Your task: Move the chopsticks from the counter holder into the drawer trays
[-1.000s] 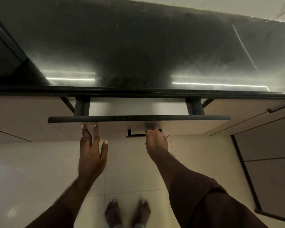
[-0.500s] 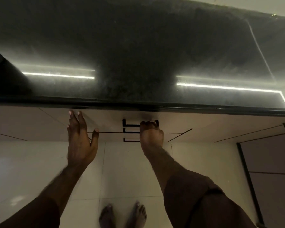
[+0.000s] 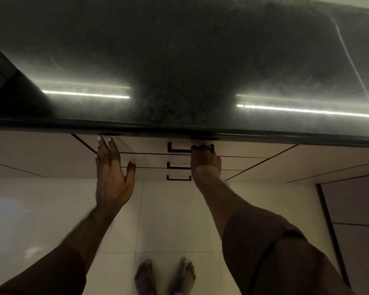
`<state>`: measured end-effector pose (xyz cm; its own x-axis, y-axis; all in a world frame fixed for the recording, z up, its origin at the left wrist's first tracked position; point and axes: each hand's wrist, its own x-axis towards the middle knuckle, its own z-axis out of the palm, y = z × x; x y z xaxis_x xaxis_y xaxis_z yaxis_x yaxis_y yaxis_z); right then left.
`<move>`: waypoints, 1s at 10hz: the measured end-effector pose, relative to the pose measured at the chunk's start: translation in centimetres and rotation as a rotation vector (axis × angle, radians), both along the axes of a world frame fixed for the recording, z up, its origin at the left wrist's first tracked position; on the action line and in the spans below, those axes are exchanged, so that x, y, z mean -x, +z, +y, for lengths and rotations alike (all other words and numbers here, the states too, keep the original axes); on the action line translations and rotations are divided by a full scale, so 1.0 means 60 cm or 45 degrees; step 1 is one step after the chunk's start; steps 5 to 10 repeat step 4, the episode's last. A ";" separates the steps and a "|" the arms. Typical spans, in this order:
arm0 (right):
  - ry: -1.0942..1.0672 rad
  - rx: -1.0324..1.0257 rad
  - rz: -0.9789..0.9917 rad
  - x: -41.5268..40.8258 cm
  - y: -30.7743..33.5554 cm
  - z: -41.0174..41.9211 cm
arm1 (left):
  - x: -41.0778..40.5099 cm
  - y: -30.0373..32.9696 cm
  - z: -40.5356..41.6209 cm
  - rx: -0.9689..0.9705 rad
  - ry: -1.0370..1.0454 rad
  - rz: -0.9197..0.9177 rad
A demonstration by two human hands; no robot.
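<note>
The top drawer [image 3: 149, 146] under the black counter sits flush with the cabinet front, its trays hidden inside. My right hand [image 3: 205, 160] is curled around the right end of the drawer's black handle [image 3: 179, 149]. My left hand [image 3: 112, 169] lies flat with fingers spread against the drawer front, left of the handle. No chopsticks and no holder are in view.
The dark polished counter [image 3: 179, 60] fills the upper half and reflects two light strips. Two lower drawers with black handles [image 3: 178, 166] sit below the top one. My bare feet [image 3: 164, 275] stand on pale floor tiles. Darker cabinet doors [image 3: 354, 209] stand at the right.
The drawer stood pulled out a second ago; it has slid in under the counter and now sits flush. Both hands moved forward with it.
</note>
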<state>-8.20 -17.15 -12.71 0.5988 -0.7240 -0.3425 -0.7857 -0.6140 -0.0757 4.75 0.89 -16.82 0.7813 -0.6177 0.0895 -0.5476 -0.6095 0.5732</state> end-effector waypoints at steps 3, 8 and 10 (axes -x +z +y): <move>0.068 0.103 -0.320 0.027 0.028 0.020 | 0.021 0.026 0.006 0.046 -0.109 -0.052; 0.085 0.115 -0.440 0.035 0.045 0.032 | 0.038 0.033 0.009 0.081 -0.181 -0.129; 0.085 0.115 -0.440 0.035 0.045 0.032 | 0.038 0.033 0.009 0.081 -0.181 -0.129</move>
